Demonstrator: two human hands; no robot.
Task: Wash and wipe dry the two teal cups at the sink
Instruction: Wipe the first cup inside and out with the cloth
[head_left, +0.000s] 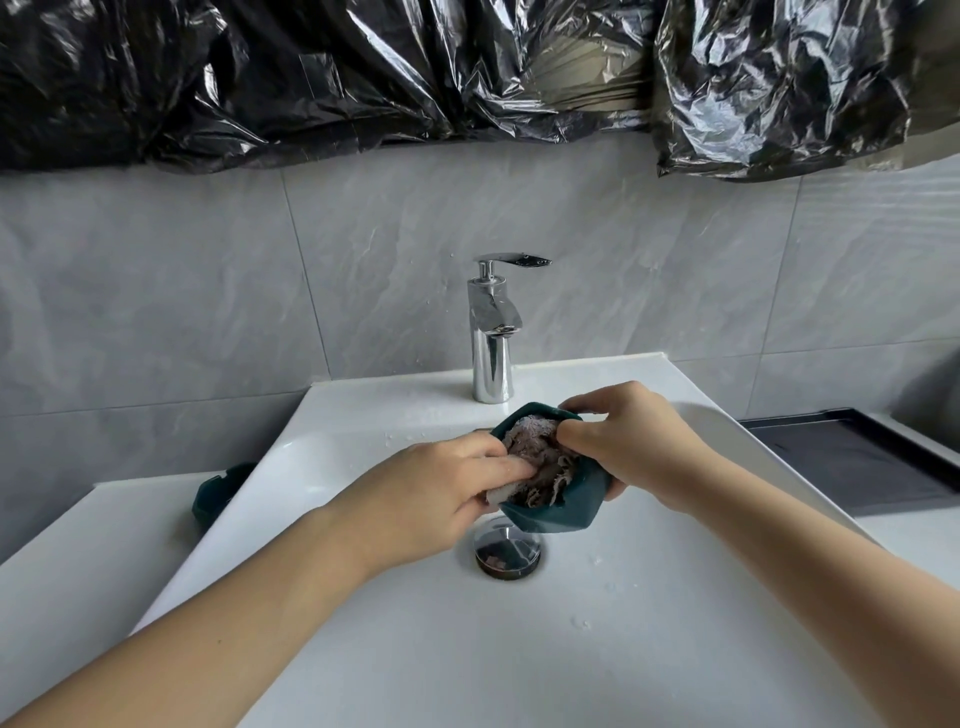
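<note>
Both hands (436, 488) (628, 441) curled (fingers (506, 470) bent)

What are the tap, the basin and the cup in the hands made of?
Tap: polished chromed metal, mirror-like reflections. Basin: glossy white, probably ceramic, smooth with beaded droplets. Cup: matte teal; ceramic or plastic, unclear.

Teal cup (550, 512), white sink (571, 649)
</note>
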